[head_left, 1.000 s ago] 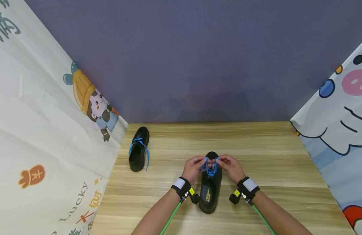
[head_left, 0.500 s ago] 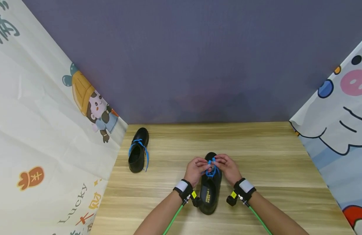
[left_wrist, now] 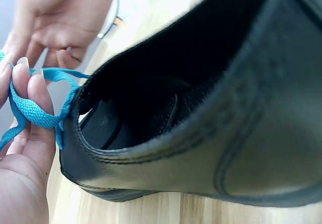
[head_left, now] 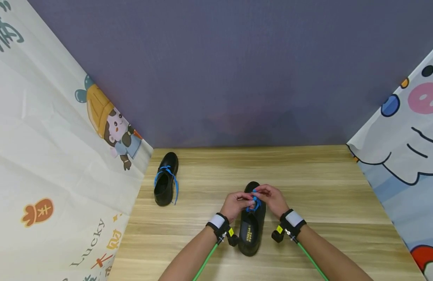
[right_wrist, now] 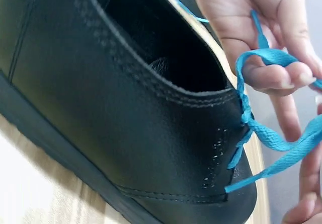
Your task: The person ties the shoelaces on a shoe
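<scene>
A black leather shoe [head_left: 251, 228] lies on the wooden table [head_left: 325, 187], toe pointing away from me, with a blue lace [head_left: 255, 203] at its throat. Both hands meet over that lace. My left hand [head_left: 246, 202] pinches a loop of it; in the left wrist view the loop [left_wrist: 35, 108] bends round the left fingers [left_wrist: 30, 88]. My right hand [head_left: 260, 194] holds the other strand just beyond. The right wrist view shows the lace [right_wrist: 266, 133] running from the shoe's eyelets [right_wrist: 221, 153] up to the fingers.
A second black shoe [head_left: 165, 179] with a blue lace lies at the table's left side, beside a cartoon-printed cloth [head_left: 62, 156]. Another printed cloth [head_left: 406, 148] bounds the right side, and a purple wall [head_left: 237, 78] stands behind.
Both hands have drawn together over the shoe's throat. The lace loops that were held apart are now bunched between the fingers. The shoes have not moved.
</scene>
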`<state>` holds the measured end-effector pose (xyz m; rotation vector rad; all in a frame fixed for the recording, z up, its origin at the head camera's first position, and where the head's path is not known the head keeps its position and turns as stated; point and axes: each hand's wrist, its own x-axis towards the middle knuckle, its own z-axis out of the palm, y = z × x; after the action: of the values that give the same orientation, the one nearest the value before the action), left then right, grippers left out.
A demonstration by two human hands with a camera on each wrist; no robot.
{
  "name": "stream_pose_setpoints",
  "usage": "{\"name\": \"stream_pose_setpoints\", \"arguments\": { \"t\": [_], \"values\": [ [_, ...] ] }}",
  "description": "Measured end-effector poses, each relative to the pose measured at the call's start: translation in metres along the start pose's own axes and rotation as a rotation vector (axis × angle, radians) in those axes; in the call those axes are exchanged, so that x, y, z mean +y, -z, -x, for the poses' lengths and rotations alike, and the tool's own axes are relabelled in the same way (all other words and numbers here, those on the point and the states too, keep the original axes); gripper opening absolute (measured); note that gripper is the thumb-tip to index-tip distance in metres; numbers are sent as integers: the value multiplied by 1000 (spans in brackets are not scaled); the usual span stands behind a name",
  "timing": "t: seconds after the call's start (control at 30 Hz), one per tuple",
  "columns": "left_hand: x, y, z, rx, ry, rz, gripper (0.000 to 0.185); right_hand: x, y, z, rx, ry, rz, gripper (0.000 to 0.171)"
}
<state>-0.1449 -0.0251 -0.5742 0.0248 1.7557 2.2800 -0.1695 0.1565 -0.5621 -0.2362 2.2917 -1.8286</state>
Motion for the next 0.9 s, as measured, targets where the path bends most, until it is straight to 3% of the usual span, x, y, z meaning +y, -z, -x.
{"name": "stream_pose_setpoints", "arguments": {
  "t": [0.17, 0.3, 0.47, 0.6, 0.73, 0.9],
  "values": [
    [0, -2, -1, -27, -16, -93, 15, -1, -1, -4, -45, 22, 4, 24],
    [1, -5, -1, -6, -17, -76, 6, 0, -2, -8, -69, 13, -16, 25],
    [3, -8, -1, 43, 12, -77, 6, 0, 0, -8, -60, 6, 36, 27],
    [4, -8, -1, 91, 18, -89, 11, 0, 4, -4, -25, 73, 69, 26],
    [6, -8, 0, 112, 9, -65, 13, 1, 5, -1, -64, 135, 111, 20],
    [5, -6, 0, 110, 10, -90, 16, 3, 3, 1, -70, 124, 119, 11]
  ]
}}
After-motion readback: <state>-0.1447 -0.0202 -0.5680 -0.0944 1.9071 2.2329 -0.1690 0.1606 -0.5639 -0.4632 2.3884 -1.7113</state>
